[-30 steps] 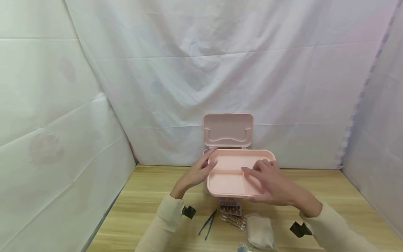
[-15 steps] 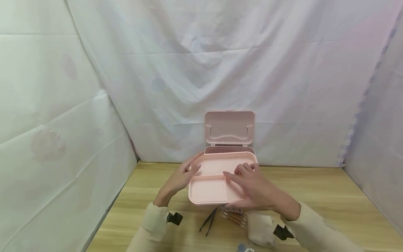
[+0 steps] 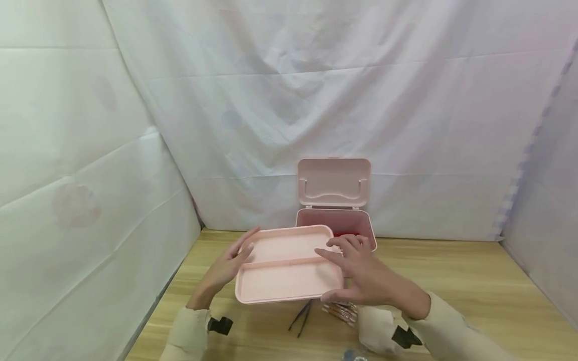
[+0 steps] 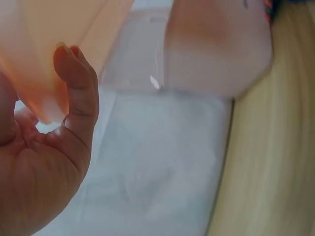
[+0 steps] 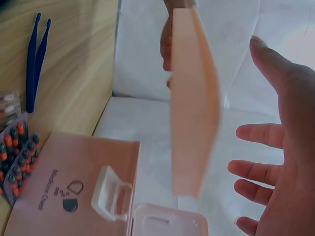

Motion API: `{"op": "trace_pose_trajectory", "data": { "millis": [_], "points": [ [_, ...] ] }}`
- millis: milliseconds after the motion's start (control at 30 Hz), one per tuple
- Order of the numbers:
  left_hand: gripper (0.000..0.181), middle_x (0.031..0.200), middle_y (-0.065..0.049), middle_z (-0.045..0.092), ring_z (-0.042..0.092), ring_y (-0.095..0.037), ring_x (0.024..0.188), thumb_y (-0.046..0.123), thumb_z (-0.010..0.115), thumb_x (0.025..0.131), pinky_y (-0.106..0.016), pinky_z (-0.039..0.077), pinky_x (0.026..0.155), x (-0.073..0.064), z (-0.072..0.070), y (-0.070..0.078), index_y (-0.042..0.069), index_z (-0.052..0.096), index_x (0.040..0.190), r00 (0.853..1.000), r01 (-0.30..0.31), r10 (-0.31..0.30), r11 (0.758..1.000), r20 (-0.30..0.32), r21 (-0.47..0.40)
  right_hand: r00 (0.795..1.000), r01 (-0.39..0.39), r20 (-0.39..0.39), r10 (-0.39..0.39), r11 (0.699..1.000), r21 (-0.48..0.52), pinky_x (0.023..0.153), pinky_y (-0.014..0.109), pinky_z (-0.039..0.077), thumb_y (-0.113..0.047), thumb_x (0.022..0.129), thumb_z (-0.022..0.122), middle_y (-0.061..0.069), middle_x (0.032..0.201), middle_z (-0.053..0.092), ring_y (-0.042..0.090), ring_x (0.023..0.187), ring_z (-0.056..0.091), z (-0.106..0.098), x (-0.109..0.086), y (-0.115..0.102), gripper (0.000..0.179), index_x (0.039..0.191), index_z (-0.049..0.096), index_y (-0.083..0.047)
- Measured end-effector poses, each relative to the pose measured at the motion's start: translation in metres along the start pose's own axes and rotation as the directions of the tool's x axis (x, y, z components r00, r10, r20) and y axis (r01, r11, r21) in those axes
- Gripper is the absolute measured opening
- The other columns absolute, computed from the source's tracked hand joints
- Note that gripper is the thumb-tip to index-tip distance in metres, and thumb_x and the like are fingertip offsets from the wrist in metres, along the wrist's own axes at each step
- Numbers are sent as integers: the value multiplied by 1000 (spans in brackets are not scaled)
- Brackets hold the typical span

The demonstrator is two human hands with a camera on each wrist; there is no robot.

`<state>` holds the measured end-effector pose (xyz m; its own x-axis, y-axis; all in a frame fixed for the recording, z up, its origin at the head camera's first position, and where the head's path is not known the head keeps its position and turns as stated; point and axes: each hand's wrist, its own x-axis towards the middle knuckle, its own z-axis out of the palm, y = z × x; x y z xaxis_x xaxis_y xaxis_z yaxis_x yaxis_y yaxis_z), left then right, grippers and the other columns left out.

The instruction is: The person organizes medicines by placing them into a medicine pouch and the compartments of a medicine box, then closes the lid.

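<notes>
My left hand (image 3: pixel 226 268) grips a shallow pink divided tray (image 3: pixel 289 283) by its left end, thumb over the rim. The tray is held up above the table, tilted towards me. In the left wrist view, the left thumb (image 4: pixel 76 73) presses on the tray wall. Close by the tray's right end, my right hand (image 3: pixel 366 276) has its fingers spread. A gap shows between that hand and the tray in the right wrist view. Behind stands a pink medicine chest (image 5: pixel 29 211) with its lid (image 3: pixel 334 181) raised; something red (image 3: pixel 346 234) shows inside it.
Blue tweezers (image 5: pixel 33 69) lie on the wooden table (image 3: pixel 451 281) in front of the chest. Beside them are capsule blister packs (image 5: pixel 22 162), a bundle of thin wrapped sticks (image 3: pixel 342 314) and a whitish packet (image 3: pixel 377 328). White cloth (image 3: pixel 271 125) hangs behind.
The tray has moved left and towards me, off the chest, uncovering its inside. My left hand travels with it. The right hand has also shifted left and now stands apart from the tray's end.
</notes>
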<state>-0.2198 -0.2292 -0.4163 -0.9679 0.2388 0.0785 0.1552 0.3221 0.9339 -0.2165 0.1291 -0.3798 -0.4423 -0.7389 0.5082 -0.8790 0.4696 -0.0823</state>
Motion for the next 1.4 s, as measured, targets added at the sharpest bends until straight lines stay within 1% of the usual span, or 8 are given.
{"op": "trace_pose_trajectory", "data": {
  "millis": [200, 333, 567, 767, 867, 1067, 1233, 1400],
  "points": [
    [45, 160, -4, 30, 33, -33, 141, 34, 43, 107, -50, 38, 106, -22, -29, -25, 37, 37, 151, 999, 7, -6, 999, -31, 37, 999, -41, -17, 42, 998, 56, 93, 45, 28, -64, 81, 70, 2, 125, 53, 21, 117, 44, -7, -12, 10, 74, 138, 57, -18],
    [46, 162, -4, 25, 30, -34, 142, 30, 41, 108, -48, 41, 103, -39, -42, -36, 35, 35, 153, 999, 35, -35, 999, 6, 8, 995, -98, 7, 98, 992, 80, 89, 41, 33, -58, 81, 73, -3, 121, 56, 14, 112, 46, -8, -23, 14, 67, 134, 61, -17],
    [45, 161, 0, 26, 26, -31, 144, 30, 41, 108, -28, 42, 101, -54, -58, -53, 37, 36, 152, 997, 72, -73, 997, 26, 42, 989, -150, 34, 147, 982, 111, 85, 38, 46, -40, 82, 80, -9, 108, 59, 9, 101, 51, -8, -44, 22, 40, 115, 70, -21],
    [45, 163, -3, 22, 15, -34, 148, 30, 39, 108, -58, 31, 110, -59, -67, -73, 38, 34, 153, 995, 84, -87, 993, 45, 80, 991, -119, 71, 111, 986, 116, 80, 36, 49, -30, 84, 79, -6, 102, 61, 11, 95, 54, 0, -60, 31, 23, 102, 72, -19],
    [46, 165, -5, 18, 11, -35, 149, 31, 38, 109, -66, 24, 111, -60, -69, -82, 38, 31, 154, 991, 112, -116, 991, 68, 72, 984, -142, 130, 122, 977, 157, 82, 37, 50, -32, 88, 76, -5, 103, 64, 12, 97, 57, 5, -68, 36, 20, 102, 72, -18],
    [47, 165, -7, 15, 13, -38, 148, 34, 37, 109, -65, 28, 110, -57, -73, -93, 37, 29, 155, 984, 149, -155, 986, 85, 77, 918, -289, 345, 194, 924, 250, 89, 47, 52, -38, 96, 64, 3, 120, 64, 24, 109, 59, 11, -84, 48, 27, 112, 68, -17],
    [48, 165, -7, 16, 19, -39, 145, 34, 39, 108, -55, 37, 106, -53, -76, -104, 38, 29, 154, 979, 174, -180, 982, 92, 74, 822, -413, 532, 204, 856, 310, 86, 45, 53, -43, 93, 66, 9, 121, 59, 31, 107, 59, 15, -94, 55, 49, 126, 60, -7],
    [48, 165, -8, 17, 19, -39, 146, 34, 40, 107, -60, 33, 109, -49, -74, -110, 38, 30, 154, 977, 179, -188, 980, 105, 90, 734, -518, 641, 222, 794, 318, 84, 37, 51, -46, 87, 72, 4, 113, 57, 24, 102, 57, 22, -102, 59, 57, 129, 58, -9]
  ]
}}
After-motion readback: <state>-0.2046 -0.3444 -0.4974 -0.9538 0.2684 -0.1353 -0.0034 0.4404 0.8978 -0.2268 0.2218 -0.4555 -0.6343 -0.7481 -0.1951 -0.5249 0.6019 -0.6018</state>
